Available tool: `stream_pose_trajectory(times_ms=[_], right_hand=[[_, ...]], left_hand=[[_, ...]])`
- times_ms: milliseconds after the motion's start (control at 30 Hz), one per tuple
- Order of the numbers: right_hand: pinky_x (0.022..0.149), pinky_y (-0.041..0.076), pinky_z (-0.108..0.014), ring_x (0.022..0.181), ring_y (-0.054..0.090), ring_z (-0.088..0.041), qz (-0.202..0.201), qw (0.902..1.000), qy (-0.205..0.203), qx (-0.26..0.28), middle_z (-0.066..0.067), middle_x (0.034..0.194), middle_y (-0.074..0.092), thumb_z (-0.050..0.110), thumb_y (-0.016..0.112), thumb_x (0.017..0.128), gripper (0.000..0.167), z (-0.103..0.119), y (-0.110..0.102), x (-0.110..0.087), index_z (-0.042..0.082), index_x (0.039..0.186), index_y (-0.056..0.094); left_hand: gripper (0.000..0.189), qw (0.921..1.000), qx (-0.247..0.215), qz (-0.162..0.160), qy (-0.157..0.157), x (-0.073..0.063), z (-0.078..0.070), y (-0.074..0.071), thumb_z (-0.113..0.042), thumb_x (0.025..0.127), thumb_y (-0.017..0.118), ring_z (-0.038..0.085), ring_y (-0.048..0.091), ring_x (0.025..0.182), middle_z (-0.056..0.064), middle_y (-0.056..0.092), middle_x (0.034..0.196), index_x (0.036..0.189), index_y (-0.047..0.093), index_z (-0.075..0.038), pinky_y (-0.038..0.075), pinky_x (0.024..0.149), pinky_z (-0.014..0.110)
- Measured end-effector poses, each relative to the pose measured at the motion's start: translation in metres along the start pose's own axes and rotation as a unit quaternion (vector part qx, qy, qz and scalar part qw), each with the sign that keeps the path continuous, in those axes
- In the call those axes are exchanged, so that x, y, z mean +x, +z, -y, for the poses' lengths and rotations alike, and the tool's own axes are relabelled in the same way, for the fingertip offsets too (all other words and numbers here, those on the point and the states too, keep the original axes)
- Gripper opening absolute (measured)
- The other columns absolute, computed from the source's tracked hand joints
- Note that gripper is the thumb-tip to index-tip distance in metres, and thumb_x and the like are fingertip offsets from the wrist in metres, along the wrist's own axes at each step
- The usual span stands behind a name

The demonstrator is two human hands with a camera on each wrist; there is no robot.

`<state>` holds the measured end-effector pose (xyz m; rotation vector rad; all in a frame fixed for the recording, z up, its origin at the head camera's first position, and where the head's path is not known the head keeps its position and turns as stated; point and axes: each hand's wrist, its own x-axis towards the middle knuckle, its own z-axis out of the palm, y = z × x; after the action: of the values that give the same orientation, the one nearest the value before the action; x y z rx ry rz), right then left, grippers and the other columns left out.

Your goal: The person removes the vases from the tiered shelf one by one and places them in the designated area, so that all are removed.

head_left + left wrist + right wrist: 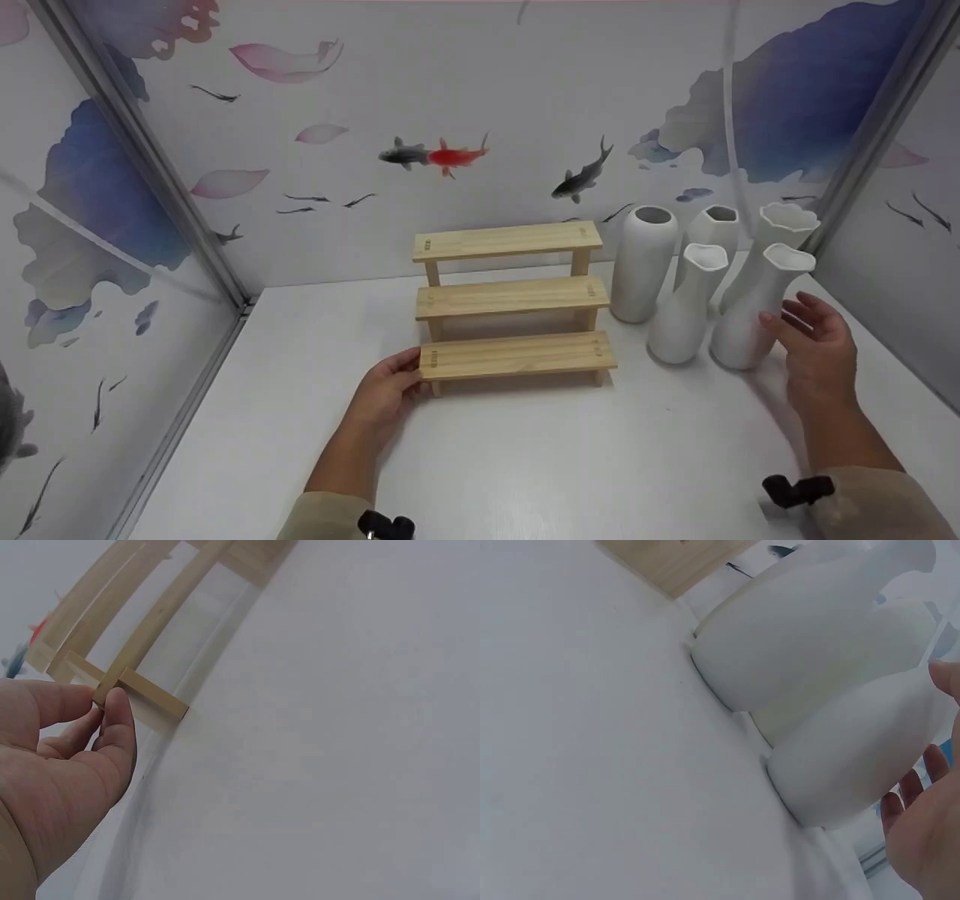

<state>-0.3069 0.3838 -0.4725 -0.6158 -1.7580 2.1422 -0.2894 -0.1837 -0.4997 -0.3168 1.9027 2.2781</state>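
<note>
A three-tiered wooden display stand (517, 354) stands upright on the white table. My left hand (386, 390) pinches the left end of its lowest shelf between thumb and fingers; the left wrist view shows this hand (71, 750) holding the shelf's corner (112, 682). At the right, my right hand (821, 352) is beside the front right white vase (742, 330), thumb before its side and fingers loosely bent. In the right wrist view that hand (930, 817) is close to the vase (847, 750); whether it touches cannot be told.
Other white vases stand close together: a narrow-necked one (677, 330) in front, a straight-sided one (643, 262) near the stand, and two behind, a faceted-rim one (709, 232) and a scalloped-rim one (784, 221). Panels printed with fish (457, 156) border the table (510, 457).
</note>
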Motion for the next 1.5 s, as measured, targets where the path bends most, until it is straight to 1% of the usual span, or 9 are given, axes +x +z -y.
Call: stream_pose_trajectory(times_ms=[67,167,233,300,433,533,733,1267,1500], right_hand=[[0.126,0.038,-0.023,0.135,0.050,-0.006,-0.022,0.9995,-0.007,0.019,0.017,0.135,0.059,0.028,0.098,0.077,0.091,0.006,0.001,-0.003,0.030,0.155,0.052],[0.099,0.054,-0.012,0.122,0.056,-0.005,-0.063,0.9969,-0.022,0.040,0.014,0.128,0.063,0.026,0.100,0.074,0.082,0.015,0.006,-0.010,0.027,0.146,0.061],[0.081,0.056,-0.010,0.113,0.058,-0.006,-0.080,0.9941,-0.039,0.062,0.011,0.121,0.065,0.025,0.100,0.075,0.074,0.020,0.011,-0.015,0.024,0.140,0.065],[0.074,0.056,-0.012,0.107,0.060,-0.009,-0.088,0.9907,-0.064,0.082,0.006,0.116,0.066,0.024,0.098,0.077,0.064,0.025,0.017,-0.021,0.021,0.134,0.068],[0.070,0.057,-0.016,0.094,0.061,-0.015,-0.062,0.9842,-0.114,0.120,-0.002,0.107,0.065,0.016,0.091,0.086,0.048,0.029,0.033,-0.037,0.013,0.130,0.070],[0.069,0.058,-0.018,0.086,0.061,-0.018,-0.019,0.9786,-0.149,0.140,-0.007,0.102,0.064,0.010,0.085,0.091,0.040,0.029,0.047,-0.051,0.007,0.128,0.069],[0.071,0.059,-0.021,0.082,0.062,-0.020,0.063,0.9698,-0.181,0.150,-0.010,0.098,0.065,0.006,0.076,0.098,0.029,0.029,0.072,-0.077,0.001,0.125,0.067],[0.076,0.059,-0.021,0.084,0.062,-0.016,0.169,0.9687,-0.159,0.089,-0.004,0.098,0.063,0.010,0.073,0.101,0.031,0.017,0.103,-0.103,0.000,0.129,0.061],[0.078,0.059,-0.021,0.090,0.061,-0.017,0.172,0.9762,-0.127,0.036,-0.004,0.103,0.063,0.021,0.071,0.104,0.027,0.017,0.119,-0.106,0.010,0.128,0.063]], left_hand=[[0.049,1.0000,0.002,0.000,-0.002,0.000,0.000,0.000,0.000,0.105,0.057,0.024,0.062,0.129,0.016,0.055,0.150,0.154,0.053,-0.004,0.052,0.110,0.036],[0.049,1.0000,0.002,-0.003,-0.003,-0.001,-0.001,0.000,0.000,0.105,0.057,0.024,0.062,0.129,0.016,0.055,0.151,0.154,0.053,-0.004,0.053,0.109,0.036],[0.049,1.0000,0.004,-0.005,-0.001,0.000,0.000,0.000,-0.001,0.105,0.058,0.024,0.062,0.128,0.017,0.055,0.151,0.154,0.053,-0.004,0.055,0.106,0.033],[0.050,1.0000,0.006,-0.005,0.004,0.000,0.000,0.000,0.000,0.105,0.057,0.023,0.062,0.127,0.017,0.055,0.151,0.155,0.052,-0.003,0.055,0.104,0.031],[0.050,0.9998,0.011,-0.004,0.014,0.001,0.000,-0.001,0.000,0.105,0.056,0.022,0.062,0.122,0.019,0.054,0.151,0.155,0.051,-0.001,0.056,0.099,0.029],[0.049,0.9998,0.013,-0.003,0.016,0.001,0.000,-0.001,0.000,0.106,0.055,0.022,0.063,0.119,0.019,0.055,0.149,0.154,0.051,0.000,0.056,0.098,0.030],[0.049,0.9998,0.014,-0.004,0.016,0.000,0.001,-0.001,-0.002,0.106,0.054,0.022,0.063,0.121,0.018,0.056,0.149,0.155,0.051,-0.001,0.054,0.102,0.033],[0.046,0.9997,0.019,-0.012,0.012,0.001,-0.001,0.000,-0.005,0.107,0.053,0.023,0.063,0.125,0.018,0.057,0.151,0.154,0.053,-0.002,0.055,0.103,0.034],[0.048,0.9997,0.000,-0.017,0.015,0.000,-0.004,0.002,-0.005,0.107,0.053,0.025,0.061,0.128,0.020,0.054,0.153,0.154,0.050,0.001,0.053,0.105,0.034]])
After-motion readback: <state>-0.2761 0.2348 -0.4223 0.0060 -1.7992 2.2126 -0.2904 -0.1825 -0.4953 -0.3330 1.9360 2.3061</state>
